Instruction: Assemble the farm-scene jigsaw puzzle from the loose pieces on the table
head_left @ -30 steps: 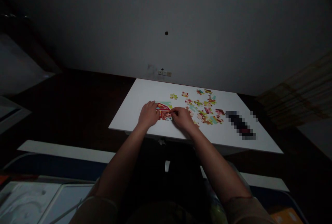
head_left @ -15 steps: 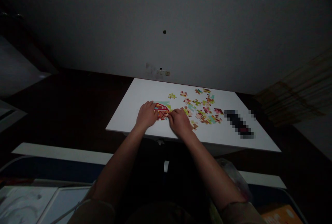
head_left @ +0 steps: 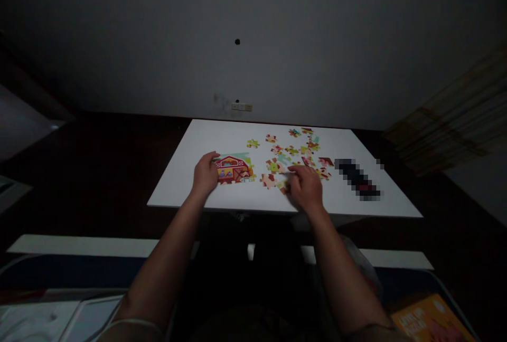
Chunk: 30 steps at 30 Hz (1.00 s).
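Barn section [head_left: 233, 169] of the puzzle lies near the white table [head_left: 214, 136] front edge, with our left hand [head_left: 205, 174] resting open-fingered on its left end. Our right hand [head_left: 304, 188] has moved off it to the loose pieces [head_left: 295, 153] just rightward, fingers curled. Whether they pinch one we cannot tell. It looks like picking, not fitting.
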Available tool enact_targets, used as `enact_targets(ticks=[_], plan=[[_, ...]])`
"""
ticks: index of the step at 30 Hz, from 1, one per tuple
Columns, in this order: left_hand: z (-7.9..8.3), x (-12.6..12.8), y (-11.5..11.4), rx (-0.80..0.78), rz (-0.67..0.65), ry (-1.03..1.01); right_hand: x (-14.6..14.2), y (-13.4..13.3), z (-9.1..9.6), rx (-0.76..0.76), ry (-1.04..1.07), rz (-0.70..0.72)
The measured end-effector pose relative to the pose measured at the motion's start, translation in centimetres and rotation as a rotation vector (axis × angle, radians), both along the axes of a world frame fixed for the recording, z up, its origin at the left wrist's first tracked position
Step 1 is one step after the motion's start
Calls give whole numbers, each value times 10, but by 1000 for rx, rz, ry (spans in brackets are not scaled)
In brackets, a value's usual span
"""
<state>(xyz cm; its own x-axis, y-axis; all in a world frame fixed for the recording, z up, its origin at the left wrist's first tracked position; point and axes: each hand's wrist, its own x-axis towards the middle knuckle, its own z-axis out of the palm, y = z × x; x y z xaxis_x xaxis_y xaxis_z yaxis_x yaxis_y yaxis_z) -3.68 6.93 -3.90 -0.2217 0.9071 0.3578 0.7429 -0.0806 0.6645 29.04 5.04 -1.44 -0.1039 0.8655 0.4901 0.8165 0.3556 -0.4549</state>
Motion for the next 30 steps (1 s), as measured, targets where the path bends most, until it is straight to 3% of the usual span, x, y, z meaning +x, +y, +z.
enact_targets(ticks=[3,6,8,14,23,30], plan=[[3,-13,1,-56,-58,16,50,9,-6,-9,9,-140],[7,-26,2,-106,-179,272,85,9,-13,-62,34,-239],[8,-31,2,-157,-177,442,97,7,-18,-99,70,-277],[6,-30,0,-224,-124,596,101,8,-23,-122,158,-276],[-1,-37,7,-222,-119,563,115,9,-28,-33,531,-199],[-5,-42,8,-196,-133,530,119,10,-35,-21,627,-163]])
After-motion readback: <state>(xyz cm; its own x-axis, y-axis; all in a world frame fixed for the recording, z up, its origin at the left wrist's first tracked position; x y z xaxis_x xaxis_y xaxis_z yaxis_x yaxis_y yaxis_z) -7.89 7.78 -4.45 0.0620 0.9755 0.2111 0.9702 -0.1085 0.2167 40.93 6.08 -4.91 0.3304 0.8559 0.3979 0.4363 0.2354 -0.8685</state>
